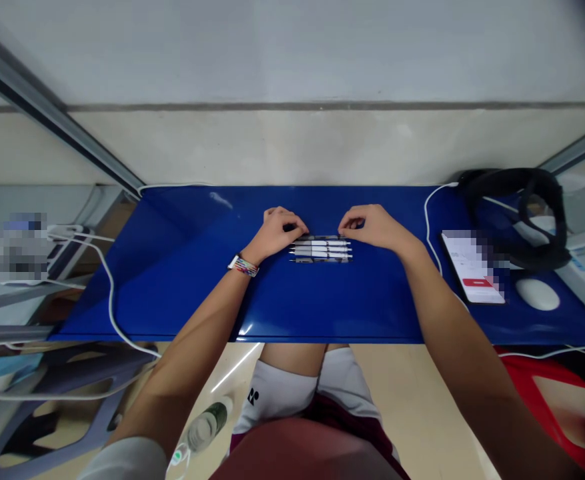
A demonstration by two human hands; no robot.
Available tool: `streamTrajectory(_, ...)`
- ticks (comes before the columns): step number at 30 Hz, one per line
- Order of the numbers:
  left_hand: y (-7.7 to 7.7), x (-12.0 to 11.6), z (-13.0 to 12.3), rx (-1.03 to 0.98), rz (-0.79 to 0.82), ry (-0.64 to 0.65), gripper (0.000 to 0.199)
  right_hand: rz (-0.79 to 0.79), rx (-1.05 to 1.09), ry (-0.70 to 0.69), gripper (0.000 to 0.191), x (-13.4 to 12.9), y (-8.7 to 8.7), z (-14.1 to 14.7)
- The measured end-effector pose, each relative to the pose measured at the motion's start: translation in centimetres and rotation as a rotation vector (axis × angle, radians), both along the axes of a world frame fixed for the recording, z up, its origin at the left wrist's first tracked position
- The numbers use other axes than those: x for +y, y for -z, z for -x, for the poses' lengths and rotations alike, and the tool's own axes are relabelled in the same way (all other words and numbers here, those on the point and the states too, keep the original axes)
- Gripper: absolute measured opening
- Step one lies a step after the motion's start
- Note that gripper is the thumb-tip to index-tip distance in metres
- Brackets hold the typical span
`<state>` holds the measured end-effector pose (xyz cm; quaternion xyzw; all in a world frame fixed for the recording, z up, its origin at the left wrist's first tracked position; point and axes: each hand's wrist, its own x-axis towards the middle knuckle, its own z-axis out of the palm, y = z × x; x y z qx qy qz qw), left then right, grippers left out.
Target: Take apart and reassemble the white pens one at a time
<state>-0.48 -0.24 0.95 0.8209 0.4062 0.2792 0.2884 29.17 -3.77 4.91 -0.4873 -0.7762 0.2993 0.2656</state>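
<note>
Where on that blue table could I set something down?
The blue table is bare between the left end's white cable and the left forearm, and between the pens and the front edge. It's crowded where the left hand and right hand are close to the pens, and at the right end, with the phone, white mouse and black band.

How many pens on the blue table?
5, lying side by side on the blue table: far dark pen, three mostly white pens in the middle, near dark pen. None seems hidden.
</note>
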Motion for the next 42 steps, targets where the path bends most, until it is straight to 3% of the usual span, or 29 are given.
streamTrajectory(5,0.0,0.0,0.0,-0.008,-0.02,0.009,0.019,-0.086,-0.115,-0.19,0.011,-2.0,-1.2,3.2)
streamTrajectory(10,0.0,0.0,0.0,-0.004,-0.022,0.0,0.02,-0.188,-0.311,-0.304,0.015,-3.5,-1.1,6.1)
streamTrajectory(17,0.0,0.1,0.1,0.006,-0.028,0.01,0.021,-0.169,-0.356,-0.364,0.014,-3.3,-1.1,5.8)
streamTrajectory(24,-0.1,0.0,0.1,-0.009,-0.003,-0.003,0.019,-0.093,-0.469,-0.295,0.018,-3.6,-1.2,5.7)
streamTrajectory(28,-0.3,0.0,0.2,-0.045,-0.012,0.011,0.023,-0.046,-0.395,-0.312,0.015,-3.9,-1.9,5.5)
streamTrajectory(33,-1.2,-0.5,0.3,-0.23,0.014,0.038,0.035,-0.016,-0.283,-0.314,0.009,-3.8,-3.1,4.8)
streamTrajectory(42,-1.1,-0.8,0.3,-0.29,0.034,0.026,0.038,0.026,-0.41,-0.382,0.018,-4.8,-1.9,6.6)
